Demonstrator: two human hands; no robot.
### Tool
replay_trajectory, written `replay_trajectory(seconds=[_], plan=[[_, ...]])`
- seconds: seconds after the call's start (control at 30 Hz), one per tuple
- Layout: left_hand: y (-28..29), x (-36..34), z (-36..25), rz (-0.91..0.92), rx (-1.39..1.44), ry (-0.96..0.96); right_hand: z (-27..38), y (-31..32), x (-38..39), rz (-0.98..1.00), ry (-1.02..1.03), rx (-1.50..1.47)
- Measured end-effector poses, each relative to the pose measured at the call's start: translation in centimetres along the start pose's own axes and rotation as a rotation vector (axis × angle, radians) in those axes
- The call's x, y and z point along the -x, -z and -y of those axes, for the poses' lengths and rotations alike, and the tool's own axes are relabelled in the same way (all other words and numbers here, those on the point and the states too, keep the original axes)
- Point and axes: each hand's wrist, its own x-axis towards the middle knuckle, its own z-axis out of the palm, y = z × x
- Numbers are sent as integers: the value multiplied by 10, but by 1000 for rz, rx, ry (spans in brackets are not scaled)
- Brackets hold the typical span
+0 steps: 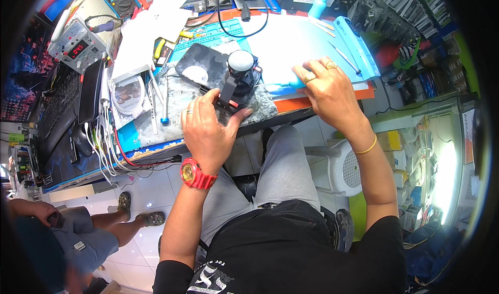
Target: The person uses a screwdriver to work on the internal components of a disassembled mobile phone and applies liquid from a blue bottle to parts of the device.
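My left hand (pixel 209 133) is at the front of a black clamp-like device (pixel 242 83) with a round grey knob on top. Its thumb and fingers close around the device's near edge. The device stands on a stained grey mat (pixel 176 112) near the desk's front edge. A flat dark panel (pixel 200 60) with a white round patch lies just behind it. To the right, my right hand (pixel 332 91) is closed around a small light-blue bottle (pixel 296 82), whose thin tip points left over the white work surface. My fingers hide most of the bottle.
Tweezers (pixel 154 104), a blue-ended screwdriver (pixel 165 104) and white cables (pixel 107 138) lie left. A power supply (pixel 78 47) and multimeter (pixel 122 0) stand farther back. Another blue bottle (pixel 318 5) and a thin tool (pixel 344 57) are at right. A person (pixel 83 231) is lower left.
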Motion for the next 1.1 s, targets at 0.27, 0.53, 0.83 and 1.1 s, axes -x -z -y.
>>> replay_trajectory(seconds=[0.27,0.53,0.83,1.1], plan=[[-1,3,1,67,16,72,-2,1,-3,0,11,-3],[0,3,-1,59,18,71,-2,2,-4,2,29,8],[0,0,0,-1,-10,1,3,6,-6,-19,71,20],[0,3,1,76,10,79,7,8,-7,-18,93,26]])
